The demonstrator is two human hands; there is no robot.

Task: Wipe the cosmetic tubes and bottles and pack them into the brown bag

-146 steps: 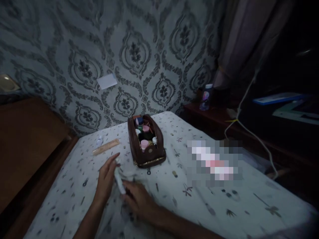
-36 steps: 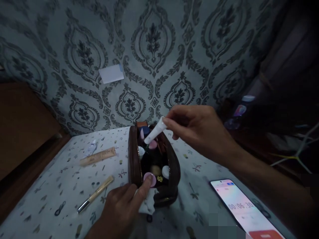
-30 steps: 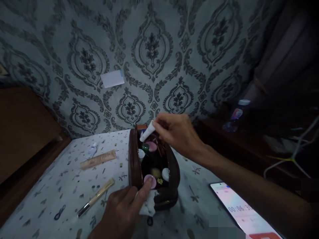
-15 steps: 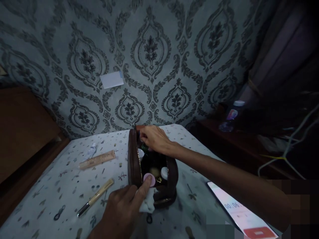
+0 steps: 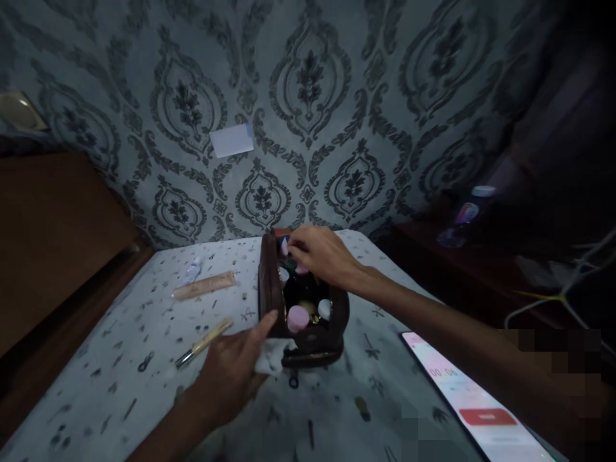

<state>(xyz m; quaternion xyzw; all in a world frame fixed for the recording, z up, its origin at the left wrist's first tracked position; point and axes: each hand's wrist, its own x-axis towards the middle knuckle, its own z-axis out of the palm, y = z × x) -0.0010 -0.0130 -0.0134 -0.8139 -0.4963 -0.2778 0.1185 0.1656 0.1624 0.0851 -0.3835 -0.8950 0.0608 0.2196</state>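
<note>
A brown zip-up toiletry bag [image 5: 267,282] stands unzipped on the bed. Inside it are a pink-capped container [image 5: 298,318], a white cap [image 5: 324,310] and other bottles in shadow. Over the far end of the bag, my right hand [image 5: 322,253] is closed in a pinch, with a small pale pointed item [image 5: 284,246] at its fingertips; its kind is unclear. My left hand [image 5: 235,369] rests against the near left edge of the bag, index finger along the side. Crumpled white tissue [image 5: 270,357] shows beneath its fingers, which look closed on it.
A beige tube [image 5: 205,285], a small white tube [image 5: 191,271] and a gold-and-silver pen-like stick [image 5: 205,342] lie left of the bag. To the right lies a lit phone [image 5: 481,398]. A plastic bottle [image 5: 464,221] stands on the dark side table; the patterned wall is behind.
My left index finger has come off the pink cap and back to the bag's left edge. My right hand has risen slightly, showing the pale item. The camera view has shifted.
</note>
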